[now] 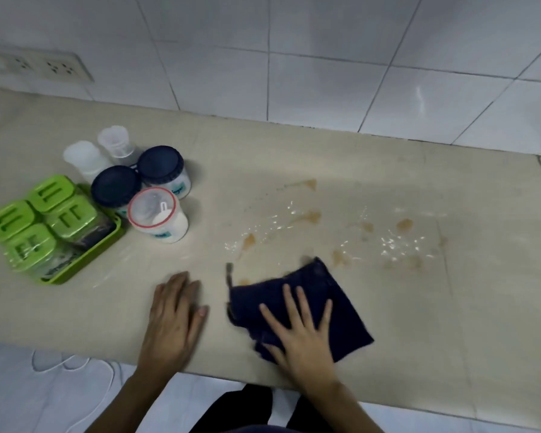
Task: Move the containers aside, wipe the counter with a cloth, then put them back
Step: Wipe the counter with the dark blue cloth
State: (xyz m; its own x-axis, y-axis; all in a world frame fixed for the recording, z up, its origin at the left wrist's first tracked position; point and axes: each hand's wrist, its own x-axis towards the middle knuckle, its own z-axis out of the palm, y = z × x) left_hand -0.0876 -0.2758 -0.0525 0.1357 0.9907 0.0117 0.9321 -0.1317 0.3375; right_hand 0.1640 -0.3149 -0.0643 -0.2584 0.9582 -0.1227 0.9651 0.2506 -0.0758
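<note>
— So, what are the fingers doing?
— On the right hand [303,335] they are spread wide and pressed flat on a dark blue cloth [300,307], gripping nothing. The left hand [174,317] lies flat on the bare counter [419,323] just left of the cloth, fingers close together and holding nothing.
— And beyond the fingertips?
— Brown stains [310,217] and wet streaks [397,243] sit ahead of the right fingers, one stain touching the cloth's far edge.
— The containers?
— Well off to the left of the left hand: two dark-lidded jars [163,165], a red-rimmed tub [155,212], two clear bottles [85,157], and green-lidded boxes [47,220] in a green tray [85,260].
</note>
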